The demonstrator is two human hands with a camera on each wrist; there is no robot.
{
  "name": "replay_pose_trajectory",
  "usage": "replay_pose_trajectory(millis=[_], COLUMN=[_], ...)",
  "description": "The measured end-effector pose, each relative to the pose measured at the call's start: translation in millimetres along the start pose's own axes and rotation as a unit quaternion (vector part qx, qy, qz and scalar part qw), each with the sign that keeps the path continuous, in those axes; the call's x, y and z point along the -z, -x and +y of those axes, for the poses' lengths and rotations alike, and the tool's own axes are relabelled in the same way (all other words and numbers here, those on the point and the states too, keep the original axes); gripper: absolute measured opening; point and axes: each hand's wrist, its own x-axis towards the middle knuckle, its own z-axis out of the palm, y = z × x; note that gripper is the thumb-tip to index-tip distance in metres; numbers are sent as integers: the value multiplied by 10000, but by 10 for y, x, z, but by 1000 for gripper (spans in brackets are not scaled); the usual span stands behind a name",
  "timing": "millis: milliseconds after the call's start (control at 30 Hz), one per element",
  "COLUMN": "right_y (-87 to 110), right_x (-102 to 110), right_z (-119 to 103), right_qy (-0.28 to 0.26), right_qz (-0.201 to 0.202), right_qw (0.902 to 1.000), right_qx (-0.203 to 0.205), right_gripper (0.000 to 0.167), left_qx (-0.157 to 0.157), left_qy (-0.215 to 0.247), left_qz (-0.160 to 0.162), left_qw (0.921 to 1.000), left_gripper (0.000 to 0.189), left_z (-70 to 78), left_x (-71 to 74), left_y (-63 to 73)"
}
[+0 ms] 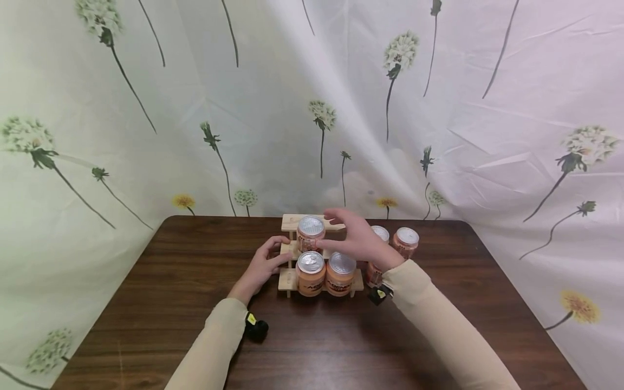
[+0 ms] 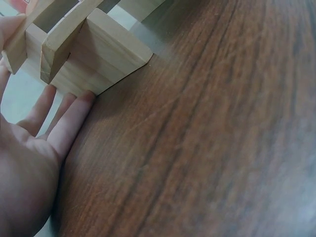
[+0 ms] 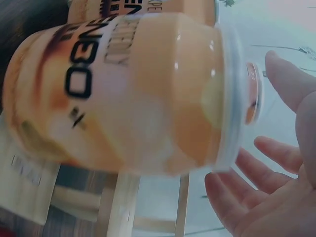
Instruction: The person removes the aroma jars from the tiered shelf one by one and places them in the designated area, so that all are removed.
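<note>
A stepped wooden rack (image 1: 287, 279) stands on the table. Two orange cans with silver lids, a left can (image 1: 310, 281) and a right can (image 1: 340, 279), sit side by side on its lowest step. Another can (image 1: 311, 230) stands higher up behind them. My left hand (image 1: 262, 265) rests at the rack's left side; in the left wrist view its fairly straight fingers (image 2: 74, 118) touch the wooden side panel (image 2: 101, 54). Over the rack's right part hovers my right hand (image 1: 358, 238), thumb and fingers spread beside the higher can. In the right wrist view nothing lies between them.
To the right of the rack stand more cans, partly hidden by my right arm, among them a far-right can (image 1: 406, 241) and a lower can (image 1: 374, 276). Behind the dark wooden table (image 1: 195, 292) hangs a white curtain (image 1: 273, 108) with a dandelion print.
</note>
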Motion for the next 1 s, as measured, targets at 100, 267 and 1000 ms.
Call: replay_pose_trajectory(millis=[100,267,1000], right_y=[-72,-169,-266], right_x=[-41,-95,-170], right_z=[-22,-54,-99], right_qy=[95,45,-196], right_qz=[-125,-274,-321], right_qw=[9999,9995,9992], right_qx=[46,163,-115], right_gripper=[78,74,60], left_qx=[0,-38,-51], left_qy=[11,45,96], left_qz=[6,17,-28], left_qw=[10000,10000,9999], left_gripper=[41,39,41], left_z=[-5,-4,28], left_x=[3,2,-2], left_y=[-4,-6,15])
